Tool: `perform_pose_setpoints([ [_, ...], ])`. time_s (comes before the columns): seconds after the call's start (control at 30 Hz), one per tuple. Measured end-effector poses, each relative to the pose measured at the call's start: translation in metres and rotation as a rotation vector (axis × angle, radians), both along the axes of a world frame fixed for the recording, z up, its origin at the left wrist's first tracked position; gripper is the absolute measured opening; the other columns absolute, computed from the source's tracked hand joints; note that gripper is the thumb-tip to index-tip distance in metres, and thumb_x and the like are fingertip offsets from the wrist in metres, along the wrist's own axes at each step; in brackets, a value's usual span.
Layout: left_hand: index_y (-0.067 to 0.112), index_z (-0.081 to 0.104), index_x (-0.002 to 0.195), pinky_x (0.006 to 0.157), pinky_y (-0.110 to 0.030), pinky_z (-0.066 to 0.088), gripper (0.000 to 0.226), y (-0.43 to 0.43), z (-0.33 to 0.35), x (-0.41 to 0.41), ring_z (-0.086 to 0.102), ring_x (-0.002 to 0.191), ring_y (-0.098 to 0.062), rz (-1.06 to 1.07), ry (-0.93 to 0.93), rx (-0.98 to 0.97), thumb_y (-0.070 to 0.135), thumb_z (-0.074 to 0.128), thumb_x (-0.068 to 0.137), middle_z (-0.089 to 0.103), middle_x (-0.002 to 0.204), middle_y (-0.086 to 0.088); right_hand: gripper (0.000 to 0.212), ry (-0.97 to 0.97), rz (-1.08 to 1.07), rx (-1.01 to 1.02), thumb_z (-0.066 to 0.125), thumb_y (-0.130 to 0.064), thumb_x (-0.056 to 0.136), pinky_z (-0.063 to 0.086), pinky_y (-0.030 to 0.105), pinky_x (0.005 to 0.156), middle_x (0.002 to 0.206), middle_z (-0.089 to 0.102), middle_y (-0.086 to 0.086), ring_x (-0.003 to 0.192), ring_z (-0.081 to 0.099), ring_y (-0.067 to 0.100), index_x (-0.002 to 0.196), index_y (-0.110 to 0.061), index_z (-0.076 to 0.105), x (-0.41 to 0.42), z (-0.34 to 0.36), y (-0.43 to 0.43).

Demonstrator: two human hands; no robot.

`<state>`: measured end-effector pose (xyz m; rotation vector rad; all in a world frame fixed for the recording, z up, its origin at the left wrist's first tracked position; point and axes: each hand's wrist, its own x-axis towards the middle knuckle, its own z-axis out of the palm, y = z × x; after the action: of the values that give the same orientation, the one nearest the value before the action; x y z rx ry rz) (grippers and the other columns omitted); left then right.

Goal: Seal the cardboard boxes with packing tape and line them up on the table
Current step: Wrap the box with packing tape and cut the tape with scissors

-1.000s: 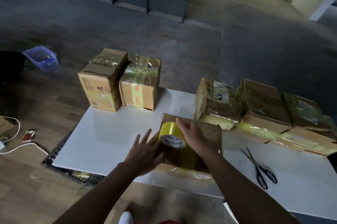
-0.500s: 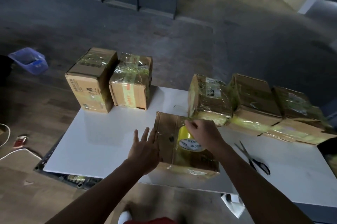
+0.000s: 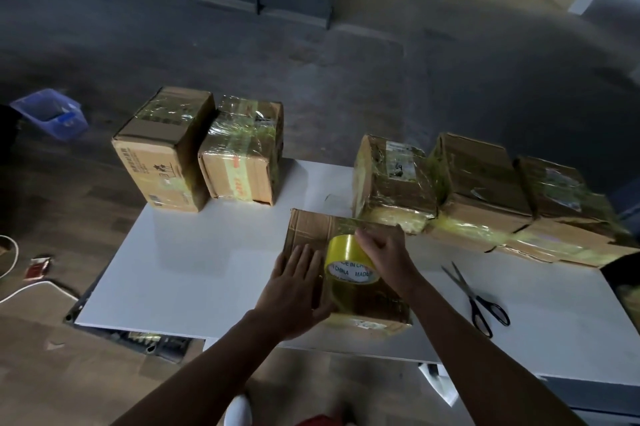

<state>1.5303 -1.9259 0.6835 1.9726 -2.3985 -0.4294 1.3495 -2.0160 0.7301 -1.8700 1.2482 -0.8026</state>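
In the head view, a brown cardboard box (image 3: 308, 228) is set at the near edge of a white rectangular table (image 3: 194, 273). Its top is pressed by the left hand (image 3: 294, 290), fingers straight. A yellow packing-tape roll (image 3: 343, 252) is gripped upon it by the right hand (image 3: 384, 252).

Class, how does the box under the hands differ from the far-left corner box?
The brown cardboard box under the hands lies at the white table's near edge; the brown cardboard corner box stands at the back. The near box carries the yellow tape roll, gripped by the right hand, with the left hand flat on it; the corner box is untouched. Both have taped tops.
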Motion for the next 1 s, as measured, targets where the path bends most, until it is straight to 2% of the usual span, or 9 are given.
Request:
perform_pose_setpoints([
  [0.1, 0.011, 0.003, 0.154, 0.118, -0.042, -0.006, 0.113, -0.002, 0.000, 0.001, -0.005, 0.149, -0.027, -0.025, -0.029, -0.004, 0.083, -0.015, 0.068, 0.000, 0.161, -0.012, 0.040, 0.071, 0.070, 0.019, 0.059, -0.026, 0.094, 0.038, 0.019, 0.054, 0.049, 0.045, -0.010, 0.047, 0.042, 0.001, 0.056, -0.024, 0.050, -0.005, 0.004, -0.006],
  [0.2, 0.009, 0.005, 0.154, 0.120, -0.043, -0.002, 0.120, -0.004, 0.002, 0.002, -0.004, 0.149, -0.028, -0.033, -0.030, -0.009, 0.084, -0.021, 0.063, 0.001, 0.161, -0.013, 0.045, 0.288, 0.071, -0.133, 0.064, -0.031, 0.090, 0.029, 0.025, 0.047, 0.046, 0.035, -0.008, 0.042, 0.031, 0.008, 0.052, -0.024, 0.041, -0.028, 0.011, -0.016],
  [0.4, 0.004, 0.004, 0.153, 0.119, -0.049, -0.004, 0.109, -0.008, 0.007, -0.011, -0.005, 0.148, -0.035, -0.019, -0.107, 0.013, 0.077, -0.007, 0.072, 0.000, 0.159, -0.021, 0.047, 0.505, 0.001, -0.113, 0.059, -0.039, 0.090, 0.028, 0.024, 0.050, 0.046, 0.036, -0.005, 0.043, 0.033, 0.009, 0.051, -0.020, 0.041, -0.037, 0.013, -0.021],
  [0.57, 0.012, -0.010, 0.153, 0.119, -0.047, -0.007, 0.097, -0.009, 0.000, -0.030, -0.018, 0.147, -0.023, -0.085, -0.002, 0.021, 0.075, 0.002, 0.080, -0.015, 0.160, -0.010, 0.052, 0.548, 0.007, -0.181, 0.059, -0.037, 0.091, 0.022, 0.022, 0.047, 0.044, 0.031, -0.009, 0.042, 0.030, 0.003, 0.049, -0.028, 0.029, -0.028, 0.018, -0.015],
  [0.67, 0.011, -0.013, 0.152, 0.119, -0.045, -0.011, 0.105, -0.010, -0.007, -0.029, -0.020, 0.146, -0.022, -0.095, -0.027, 0.032, 0.082, 0.001, 0.076, -0.020, 0.159, -0.008, 0.045, 0.494, 0.058, -0.201, 0.059, -0.035, 0.092, 0.022, 0.020, 0.045, 0.046, 0.038, -0.004, 0.041, 0.031, 0.006, 0.053, -0.018, 0.044, -0.035, 0.014, -0.014],
  [0.77, 0.010, -0.015, 0.151, 0.119, -0.047, -0.009, 0.114, -0.011, -0.005, -0.027, -0.021, 0.146, -0.023, -0.119, -0.062, 0.052, 0.086, 0.004, 0.069, -0.022, 0.158, -0.008, 0.039, 0.290, 0.057, -0.001, 0.059, -0.039, 0.092, 0.031, 0.019, 0.046, 0.055, 0.048, 0.000, 0.047, 0.042, 0.009, 0.067, -0.008, 0.059, -0.050, 0.015, -0.015],
  [0.83, 0.009, -0.015, 0.151, 0.118, -0.047, -0.011, 0.116, -0.011, -0.006, -0.028, -0.021, 0.146, -0.026, -0.125, -0.083, 0.051, 0.088, 0.006, 0.068, -0.021, 0.158, -0.010, 0.042, 0.161, 0.026, 0.099, 0.060, -0.049, 0.085, 0.034, 0.016, 0.049, 0.058, 0.050, -0.002, 0.051, 0.046, 0.007, 0.067, -0.010, 0.059, -0.057, 0.012, -0.011],
  [0.9, 0.008, -0.015, 0.150, 0.117, -0.046, -0.013, 0.115, -0.010, -0.007, -0.028, -0.020, 0.146, -0.027, -0.127, -0.094, 0.036, 0.088, 0.011, 0.072, -0.021, 0.158, -0.011, 0.054, 0.138, 0.012, 0.077, 0.054, -0.057, 0.078, 0.033, 0.017, 0.049, 0.057, 0.047, -0.001, 0.051, 0.043, 0.007, 0.065, -0.006, 0.056, -0.061, 0.010, -0.008],
  [1.0, 0.009, -0.015, 0.150, 0.116, -0.045, -0.014, 0.113, -0.012, -0.008, -0.026, -0.021, 0.145, -0.026, -0.126, -0.081, 0.025, 0.086, 0.007, 0.070, -0.021, 0.157, -0.009, 0.047, 0.250, 0.034, -0.109, 0.060, -0.043, 0.085, 0.029, 0.024, 0.047, 0.047, 0.037, -0.001, 0.045, 0.033, 0.008, 0.055, -0.009, 0.048, -0.069, 0.010, -0.014],
])
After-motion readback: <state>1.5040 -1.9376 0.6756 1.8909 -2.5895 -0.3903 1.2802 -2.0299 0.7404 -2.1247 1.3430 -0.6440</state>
